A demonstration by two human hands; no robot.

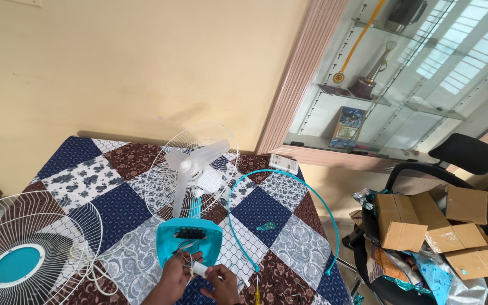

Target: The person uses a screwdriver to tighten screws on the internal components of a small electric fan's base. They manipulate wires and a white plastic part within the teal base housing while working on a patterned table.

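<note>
From the head camera, 1 table fan (190,186) lies on a table covered with a patchwork cloth (266,212), its turquoise base (190,240) turned toward the person and opened so that thin wires spill from it. The left hand (173,279) has its fingers closed on a small white part (200,269) just below the base, where the wires end. The right hand (221,284) pinches the other end of that same part, fingers drawn together on it. The white blades (196,164) sit bare inside the rear wire guard (168,175).

As for progress, the fan looks well taken apart: the front guard (26,254), with its turquoise centre disc, lies apart at the left edge of the table, and the turquoise rim ring (280,217) lies loose to the right of the base. A white power cord (100,271) trails between the front guard and the base. The wiring at the base seems to be the part in hand, with blades and rear guard not yet removed.

To the right, a black chair (464,155) holds cardboard boxes (425,226).
</note>
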